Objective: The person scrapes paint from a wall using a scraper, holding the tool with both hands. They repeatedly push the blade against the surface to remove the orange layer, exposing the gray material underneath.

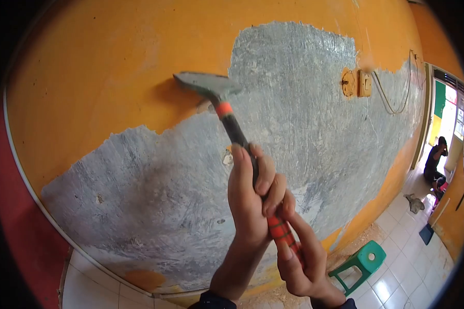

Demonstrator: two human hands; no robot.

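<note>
Both my hands are wrapped round the black and orange handle of a scraper with a wide grey metal blade. My left hand is closed on the upper, black part of the handle, thumb along its left side. Lower down, my right hand grips the orange, dark-banded end. The blade overlaps the border between orange paint and a large bare grey patch of the wall, its left tip over the paint. Ragged paint edges surround the grey patch.
A light switch and a round orange-painted fitting sit on the wall, with a loose cable hanging beside them. A green stool stands on the tiled floor at lower right. Farther off, a person sits near the doorway; a dustpan lies closer.
</note>
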